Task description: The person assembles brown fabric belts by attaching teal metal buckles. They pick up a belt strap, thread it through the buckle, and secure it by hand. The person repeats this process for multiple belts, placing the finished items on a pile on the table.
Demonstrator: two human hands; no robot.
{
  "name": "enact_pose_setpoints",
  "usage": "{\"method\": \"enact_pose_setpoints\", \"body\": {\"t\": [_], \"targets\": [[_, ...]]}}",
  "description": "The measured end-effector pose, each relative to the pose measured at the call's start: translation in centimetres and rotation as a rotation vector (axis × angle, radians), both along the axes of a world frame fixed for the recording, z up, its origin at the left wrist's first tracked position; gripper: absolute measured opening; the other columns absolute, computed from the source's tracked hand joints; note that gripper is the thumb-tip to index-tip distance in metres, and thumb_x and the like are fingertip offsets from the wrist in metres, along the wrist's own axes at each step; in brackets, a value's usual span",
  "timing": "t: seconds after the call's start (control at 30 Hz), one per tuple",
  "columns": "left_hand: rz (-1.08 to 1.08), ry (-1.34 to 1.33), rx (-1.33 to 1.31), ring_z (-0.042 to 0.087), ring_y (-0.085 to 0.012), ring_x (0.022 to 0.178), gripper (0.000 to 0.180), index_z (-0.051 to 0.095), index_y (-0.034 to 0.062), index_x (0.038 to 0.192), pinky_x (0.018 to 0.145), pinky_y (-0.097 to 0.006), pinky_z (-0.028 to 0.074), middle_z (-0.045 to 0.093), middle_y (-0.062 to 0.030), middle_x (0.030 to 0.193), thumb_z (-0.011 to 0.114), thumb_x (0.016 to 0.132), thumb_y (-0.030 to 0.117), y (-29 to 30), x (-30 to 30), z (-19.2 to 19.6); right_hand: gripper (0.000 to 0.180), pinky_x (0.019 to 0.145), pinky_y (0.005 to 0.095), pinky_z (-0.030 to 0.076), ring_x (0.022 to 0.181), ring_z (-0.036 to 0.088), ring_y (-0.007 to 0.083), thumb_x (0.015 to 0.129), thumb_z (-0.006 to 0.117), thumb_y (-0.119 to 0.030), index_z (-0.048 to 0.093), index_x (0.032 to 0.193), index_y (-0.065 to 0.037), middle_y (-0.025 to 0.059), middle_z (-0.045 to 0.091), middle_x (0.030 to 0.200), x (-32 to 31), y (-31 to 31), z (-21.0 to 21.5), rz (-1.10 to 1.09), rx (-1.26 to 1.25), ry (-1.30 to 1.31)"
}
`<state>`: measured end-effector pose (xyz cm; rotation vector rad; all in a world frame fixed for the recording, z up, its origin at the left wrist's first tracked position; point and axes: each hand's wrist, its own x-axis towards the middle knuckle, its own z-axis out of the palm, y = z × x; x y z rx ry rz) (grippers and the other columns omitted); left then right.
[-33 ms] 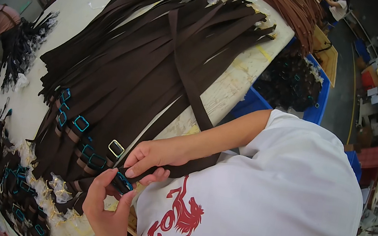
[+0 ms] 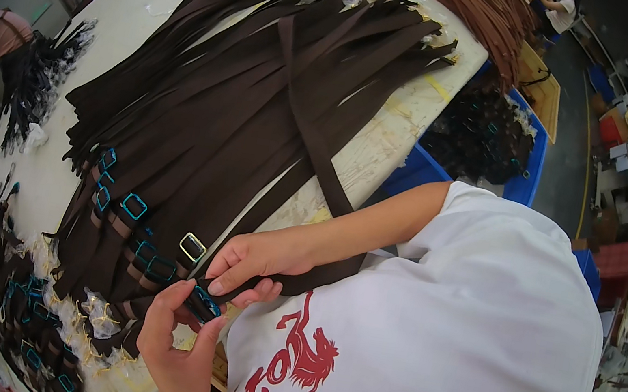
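A dark brown flat strap [image 2: 313, 147] is held at its lower end by both hands, low centre of the frame. Long axis: diagonal, from the hands up and slightly left to the upper centre, where it crosses over the pile. The buckle end points down-left, toward the person.

The left hand [image 2: 175, 346] is seen at lower centre, palm up, fingers curled, thumb and fingertips pinching a rectangular metal buckle with a teal coating [image 2: 204, 302]. The right hand [image 2: 250, 260] is just above it, fingers pressed together and closed down on the strap right at the buckle. The two hands are touching or nearly so at the buckle.

A large pile of dark brown straps [image 2: 214, 98] is laid flat on the white counter [image 2: 120, 18], fanned out, all running roughly lower left to upper right. Their teal buckles [image 2: 133, 205] are lined up along the lower-left end of the pile. One gold-coloured rectangular buckle [image 2: 192, 246] is lying just left of the right hand.

More buckled straps [image 2: 39, 325] are heaped at the lower-left counter edge. A bundle of lighter brown straps [image 2: 475, 8] is seen at top right. A blue plastic bin [image 2: 526, 180] filled with dark parts is beside the counter, right of centre.
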<state>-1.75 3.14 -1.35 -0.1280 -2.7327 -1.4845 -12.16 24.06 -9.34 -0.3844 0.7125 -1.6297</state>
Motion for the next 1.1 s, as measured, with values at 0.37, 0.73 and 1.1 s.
{"method": "enact_pose_setpoints", "body": {"t": [0.37,0.73,1.1], "targets": [[0.061,-0.056,0.175,0.062,-0.0109,0.082,0.054,0.068,-0.0008,0.122,0.071,-0.024,0.047,0.068,-0.0063,0.112,0.084,0.072,-0.011,0.3,0.0,-1.4,0.023,0.042,0.0207,0.029,0.049,0.038,0.0017,0.109,0.064,-0.025,0.067,0.103,-0.003,-0.0036,0.056,0.067,0.0,-0.2,-0.9,0.023,-0.012,-0.071],[0.309,0.126,0.249,0.059,-0.0107,0.090,0.044,0.065,-0.0007,0.120,0.080,-0.026,0.050,0.060,-0.0044,0.114,0.082,0.081,-0.008,-0.1,-0.4,-1.4,0.024,0.046,0.0234,0.031,0.053,0.039,0.0039,0.103,0.074,-0.023,0.071,0.102,0.001,-0.0033,0.056,0.069,-1.1,0.5,0.8,-0.163,0.098,-0.127],[0.439,0.343,0.001,0.073,-0.0265,0.112,0.042,0.070,-0.0107,0.128,0.100,-0.038,0.056,0.077,-0.0191,0.123,0.046,0.117,0.022,5.0,-0.5,-1.7,0.016,0.052,0.0242,0.033,0.060,0.043,0.0052,0.100,0.075,-0.015,0.067,0.095,-0.003,0.0013,0.063,0.082,0.5,-2.5,1.4,-0.256,-0.012,-0.201]]}}
